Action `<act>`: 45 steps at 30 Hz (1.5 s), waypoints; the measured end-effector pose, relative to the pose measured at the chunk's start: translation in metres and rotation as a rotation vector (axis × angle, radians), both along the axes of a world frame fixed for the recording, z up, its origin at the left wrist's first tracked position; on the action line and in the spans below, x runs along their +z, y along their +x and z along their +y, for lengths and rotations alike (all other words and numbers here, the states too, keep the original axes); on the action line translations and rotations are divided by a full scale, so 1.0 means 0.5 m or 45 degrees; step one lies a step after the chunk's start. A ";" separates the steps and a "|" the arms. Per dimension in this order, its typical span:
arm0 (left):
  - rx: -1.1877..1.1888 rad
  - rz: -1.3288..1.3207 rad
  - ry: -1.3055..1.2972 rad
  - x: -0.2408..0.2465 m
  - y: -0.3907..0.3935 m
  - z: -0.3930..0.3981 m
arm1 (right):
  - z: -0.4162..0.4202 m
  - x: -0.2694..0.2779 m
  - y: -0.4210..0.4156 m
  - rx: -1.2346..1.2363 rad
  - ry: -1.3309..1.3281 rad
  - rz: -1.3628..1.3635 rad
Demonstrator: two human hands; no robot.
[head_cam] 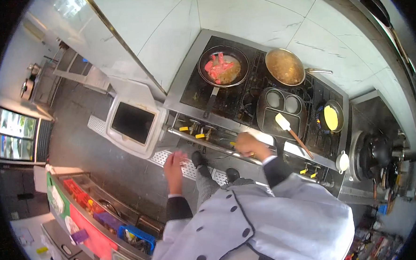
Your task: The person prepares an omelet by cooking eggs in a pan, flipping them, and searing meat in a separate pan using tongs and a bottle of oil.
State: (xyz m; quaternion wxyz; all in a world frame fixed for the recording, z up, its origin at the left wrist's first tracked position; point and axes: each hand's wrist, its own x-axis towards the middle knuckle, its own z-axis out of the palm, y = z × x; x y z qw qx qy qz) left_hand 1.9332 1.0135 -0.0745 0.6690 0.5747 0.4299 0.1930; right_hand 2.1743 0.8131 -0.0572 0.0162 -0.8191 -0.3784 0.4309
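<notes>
My right hand is closed around a thin metal utensil in front of the stove; its exact kind is unclear. My left hand hovers over the floor to the left, somewhat blurred, fingers apart and nothing visible in it. On the stove's back left, a black frying pan holds pinkish-red strips, likely meat, in fat. A divided pan with two round wells sits in the middle. Across its front lies a white-bladed spatula with a wooden handle. Yellow egg fills part of a small pan above blue flames.
A steel pan of brown liquid stands at the back, its handle pointing right. Yellow valve handles and a rail run along the stove front. A white bin with its lid raised stands left. Behind it is a food counter.
</notes>
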 end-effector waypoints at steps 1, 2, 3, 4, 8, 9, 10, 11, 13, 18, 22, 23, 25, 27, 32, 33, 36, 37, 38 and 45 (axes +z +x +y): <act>-0.070 -0.054 0.012 0.008 0.055 0.040 | -0.059 -0.004 0.027 -0.452 0.095 0.187; -0.167 -0.062 -0.029 0.001 0.097 0.080 | -0.093 0.059 0.047 -0.584 0.179 0.289; -0.266 -0.071 -0.074 -0.008 0.139 0.113 | -0.099 0.162 0.050 -0.819 0.271 0.378; -0.409 -0.051 -0.126 -0.001 0.194 0.125 | -0.151 0.162 0.067 -0.920 0.467 0.554; -0.784 0.042 -0.695 -0.002 0.356 0.121 | -0.130 0.271 0.058 -1.159 0.828 0.448; -0.826 0.032 -0.873 0.001 0.386 0.115 | -0.094 0.278 0.062 -1.194 0.845 0.360; -0.867 0.022 -1.052 0.004 0.407 0.107 | -0.072 0.263 0.077 -1.221 0.899 0.420; -0.883 -0.002 -1.119 -0.017 0.420 0.102 | -0.049 0.235 0.097 -1.238 0.955 0.481; -0.887 -0.060 -1.236 -0.082 0.442 0.100 | -0.003 0.155 0.163 -1.248 0.646 0.331; -0.783 0.078 -0.968 -0.055 0.431 0.084 | 0.124 0.058 0.271 -0.688 0.306 -0.447; -0.736 0.140 -0.846 -0.030 0.415 0.093 | 0.207 0.069 0.289 -0.352 0.096 -0.671; -0.724 0.150 -0.827 -0.027 0.408 0.093 | 0.218 0.071 0.293 -0.316 0.073 -0.696; -0.764 0.186 -0.805 0.000 0.404 0.089 | 0.216 0.043 0.334 -0.500 0.094 -0.742; -0.786 0.183 -0.750 0.008 0.398 0.081 | 0.219 0.024 0.380 -0.623 0.133 -0.799; -0.682 0.113 -0.772 0.018 0.392 0.053 | 0.263 0.019 0.376 -0.482 0.141 -0.637; -0.673 0.112 -0.761 0.023 0.388 0.052 | 0.259 0.036 0.357 -0.429 0.132 -0.625; -0.668 0.109 -0.744 0.031 0.380 0.052 | 0.209 0.060 0.328 -0.330 0.189 -0.633; -0.674 0.112 -0.751 0.030 0.378 0.050 | 0.200 0.060 0.338 -0.372 0.177 -0.659; -0.682 0.117 -0.758 0.028 0.380 0.050 | 0.195 0.061 0.354 -0.415 0.165 -0.683; -0.673 0.231 -0.681 0.045 0.375 -0.037 | 0.239 -0.026 0.404 -0.525 0.308 -0.658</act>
